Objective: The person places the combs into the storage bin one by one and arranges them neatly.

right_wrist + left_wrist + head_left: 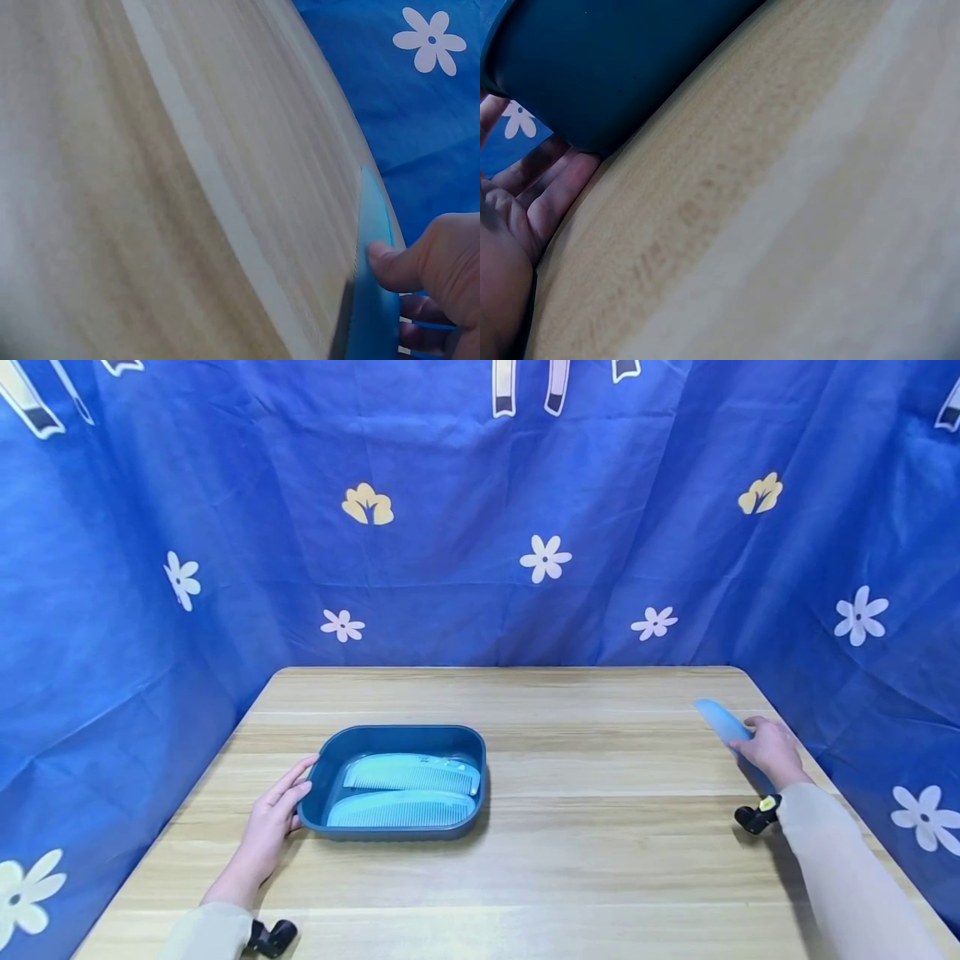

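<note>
A dark teal plastic basin (pixel 480 777) stands at the left of the table, with two light-blue combs, a farther comb (pixel 412 770) and a nearer comb (pixel 401 810), lying side by side inside. My left hand (pixel 270 822) touches the basin's left end with fairly straight fingers. In the left wrist view, fingertips (pixel 577 169) rest against the basin's lower wall (pixel 592 67). Far to the right, my right hand (pixel 772 753) pinches another light-blue comb (pixel 720 722), its thumb on the near face. That comb (pixel 373 300) is tilted up on edge close to the tabletop, partly hidden by the hand.
The light wood table (pixel 570 860) has rounded far corners. A blue curtain (pixel 450 577) with flowers and trees surrounds its back and sides. A black wrist camera (pixel 273 937) sits at the left wrist, and another wrist camera (pixel 756 817) at the right wrist.
</note>
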A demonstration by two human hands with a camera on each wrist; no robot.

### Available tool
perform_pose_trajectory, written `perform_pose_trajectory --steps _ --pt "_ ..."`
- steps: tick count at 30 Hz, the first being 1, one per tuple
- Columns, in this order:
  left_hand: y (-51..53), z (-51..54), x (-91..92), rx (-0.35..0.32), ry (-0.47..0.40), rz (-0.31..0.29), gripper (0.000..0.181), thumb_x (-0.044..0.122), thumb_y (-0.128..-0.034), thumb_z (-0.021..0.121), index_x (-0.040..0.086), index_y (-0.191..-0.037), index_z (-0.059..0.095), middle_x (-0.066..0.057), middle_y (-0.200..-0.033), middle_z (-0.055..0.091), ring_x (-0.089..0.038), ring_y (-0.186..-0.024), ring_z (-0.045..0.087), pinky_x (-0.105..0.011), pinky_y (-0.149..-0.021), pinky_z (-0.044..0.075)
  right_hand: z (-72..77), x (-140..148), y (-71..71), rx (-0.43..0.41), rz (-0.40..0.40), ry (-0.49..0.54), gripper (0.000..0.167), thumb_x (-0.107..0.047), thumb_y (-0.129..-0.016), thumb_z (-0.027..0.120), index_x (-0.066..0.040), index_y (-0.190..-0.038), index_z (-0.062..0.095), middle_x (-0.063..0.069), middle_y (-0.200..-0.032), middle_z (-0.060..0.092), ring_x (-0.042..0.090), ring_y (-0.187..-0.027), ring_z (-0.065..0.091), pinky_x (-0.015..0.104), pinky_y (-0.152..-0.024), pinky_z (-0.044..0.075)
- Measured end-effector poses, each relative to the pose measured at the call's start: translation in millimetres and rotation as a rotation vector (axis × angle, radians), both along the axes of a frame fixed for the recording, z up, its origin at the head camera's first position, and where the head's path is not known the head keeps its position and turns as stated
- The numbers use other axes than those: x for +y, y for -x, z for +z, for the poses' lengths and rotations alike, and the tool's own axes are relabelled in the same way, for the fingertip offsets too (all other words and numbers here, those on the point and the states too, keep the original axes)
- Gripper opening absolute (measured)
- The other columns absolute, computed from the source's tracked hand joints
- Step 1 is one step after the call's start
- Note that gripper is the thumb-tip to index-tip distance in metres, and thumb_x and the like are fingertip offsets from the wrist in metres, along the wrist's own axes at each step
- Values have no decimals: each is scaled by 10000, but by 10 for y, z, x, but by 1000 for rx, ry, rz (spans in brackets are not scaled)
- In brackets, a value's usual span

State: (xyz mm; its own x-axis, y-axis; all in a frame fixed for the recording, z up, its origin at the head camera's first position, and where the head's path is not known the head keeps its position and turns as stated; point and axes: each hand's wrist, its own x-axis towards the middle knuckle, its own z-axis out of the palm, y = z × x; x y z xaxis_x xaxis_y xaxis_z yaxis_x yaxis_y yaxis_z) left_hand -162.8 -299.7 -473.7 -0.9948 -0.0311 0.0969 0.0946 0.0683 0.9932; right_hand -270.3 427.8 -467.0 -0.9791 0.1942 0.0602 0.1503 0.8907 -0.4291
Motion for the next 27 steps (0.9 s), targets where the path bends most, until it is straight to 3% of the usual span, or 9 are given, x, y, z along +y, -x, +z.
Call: perform_pose_trajectory --steps 9,13,19,27 --pt "1 -4 6 -1 -7 7 462 239 -978 490 171 -1425 395 49 -1099 585 -47 -893 614 -216 -693 520 18 -11 74 -3 54 -51 553 -155 -825 647 191 -1198 433 385 -1115 496 538 -1049 359 594 -907 249" --pt "6 -7 13 -3 -14 5 462 240 -977 494 175 -1424 397 45 -1102 578 -47 -898 612 -217 -698 519 46 41 93 -28 85 -32 606 -171 -823 656 217 -1212 400 401 -1109 488 547 -1027 380 591 -892 280" --pt "8 9 7 -1 -6 -6 465 239 -979 489 166 -1428 389 17 -1111 569 -60 -897 614 -226 -698 522 93 122 92 -107 124 109 725 -230 -814 696 214 -1258 334 436 -1184 401 524 -986 487 557 -783 437" --pt "4 19 -4 4 3 -13 476 240 -982 483 136 -1433 372 11 -1108 577 -68 -894 618 -228 -695 522 108 136 38 -184 95 312 778 -239 -827 702 177 -1317 265 391 -1176 392 451 -969 497 448 -684 483"
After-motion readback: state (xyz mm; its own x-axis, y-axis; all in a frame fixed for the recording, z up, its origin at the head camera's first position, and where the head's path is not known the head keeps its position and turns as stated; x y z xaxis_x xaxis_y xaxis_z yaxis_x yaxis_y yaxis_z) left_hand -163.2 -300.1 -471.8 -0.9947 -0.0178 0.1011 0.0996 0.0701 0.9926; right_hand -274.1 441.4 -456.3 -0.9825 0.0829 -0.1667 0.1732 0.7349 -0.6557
